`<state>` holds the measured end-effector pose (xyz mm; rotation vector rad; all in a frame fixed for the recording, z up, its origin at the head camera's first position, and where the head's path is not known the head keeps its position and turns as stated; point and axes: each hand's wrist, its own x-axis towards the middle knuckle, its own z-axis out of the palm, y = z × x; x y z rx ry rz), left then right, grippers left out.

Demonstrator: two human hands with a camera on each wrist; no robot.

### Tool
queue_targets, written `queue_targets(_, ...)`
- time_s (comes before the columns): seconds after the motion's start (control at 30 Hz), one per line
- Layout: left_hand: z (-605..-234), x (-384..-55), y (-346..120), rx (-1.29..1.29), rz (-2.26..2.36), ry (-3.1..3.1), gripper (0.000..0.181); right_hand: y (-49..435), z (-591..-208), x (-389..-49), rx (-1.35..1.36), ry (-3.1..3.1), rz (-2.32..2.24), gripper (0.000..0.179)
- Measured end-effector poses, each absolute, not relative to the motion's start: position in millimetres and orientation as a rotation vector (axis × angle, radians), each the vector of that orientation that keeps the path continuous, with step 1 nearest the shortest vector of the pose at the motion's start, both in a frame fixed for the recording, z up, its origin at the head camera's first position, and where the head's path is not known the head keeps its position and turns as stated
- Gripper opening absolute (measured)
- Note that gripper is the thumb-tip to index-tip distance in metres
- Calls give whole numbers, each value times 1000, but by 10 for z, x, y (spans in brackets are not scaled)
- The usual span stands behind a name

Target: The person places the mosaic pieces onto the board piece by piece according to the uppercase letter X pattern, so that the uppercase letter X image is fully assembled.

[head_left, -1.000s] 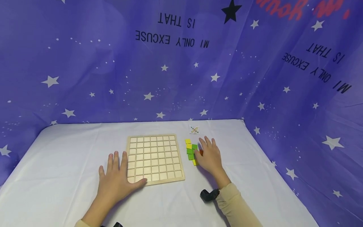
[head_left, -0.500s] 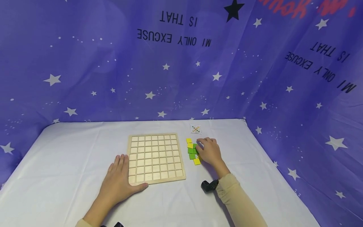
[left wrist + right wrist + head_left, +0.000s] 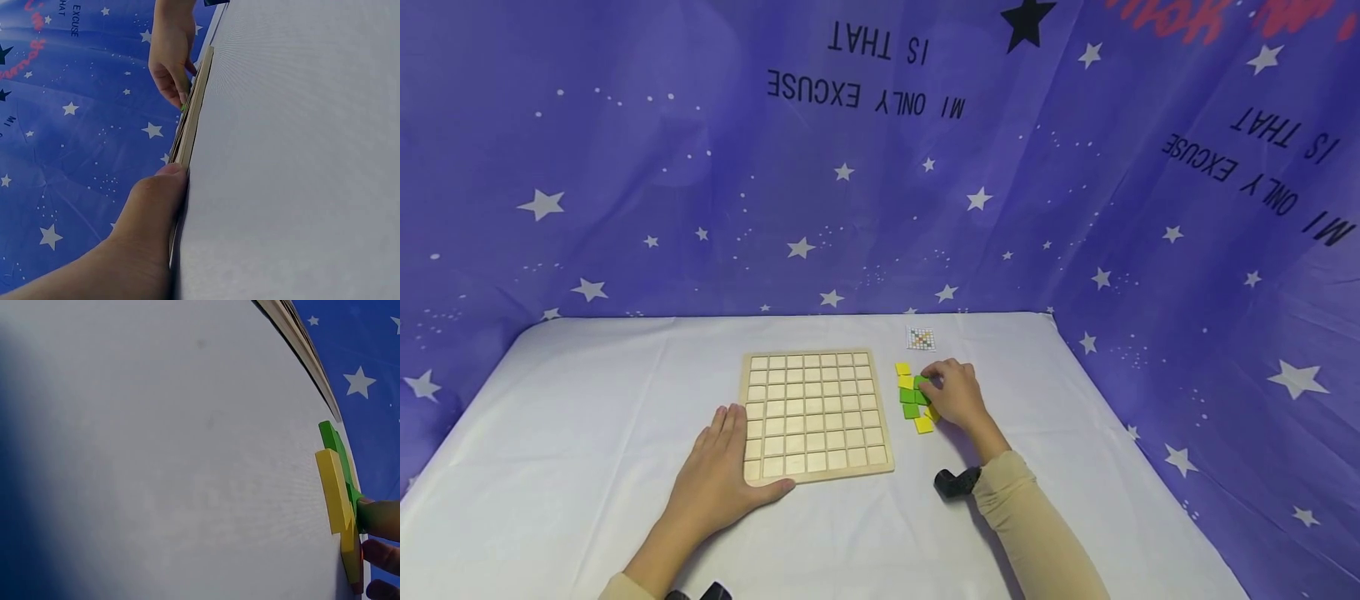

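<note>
My left hand lies at the near left corner of a wooden grid board, straight fingers along its left edge and thumb against its front edge. Beside the board's right side, my right hand bends over a cluster of small square tiles, thumb and fingertips pinching a green tile. Other green tiles and yellow tiles lie flat around it. In the right wrist view the thumb meets green, with a yellow tile in front. A reddish tile under the fingers is mostly hidden.
A small pattern card with a coloured grid lies behind the tiles. White cloth covers the table. A purple star-printed curtain rises along the back and right sides.
My right hand's spread fingers have drawn in and come down onto a green tile. My left hand's fingers have closed together along the board's edge. The view has shifted slightly.
</note>
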<state>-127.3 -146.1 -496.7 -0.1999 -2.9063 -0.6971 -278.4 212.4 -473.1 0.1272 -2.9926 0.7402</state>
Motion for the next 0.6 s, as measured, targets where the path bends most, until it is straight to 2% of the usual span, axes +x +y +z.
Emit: queue_targets(0.6,-5020,-1308,-1491,-193,-709,-2903,140,2033,-4651,-2863,210,-2864,1040,12)
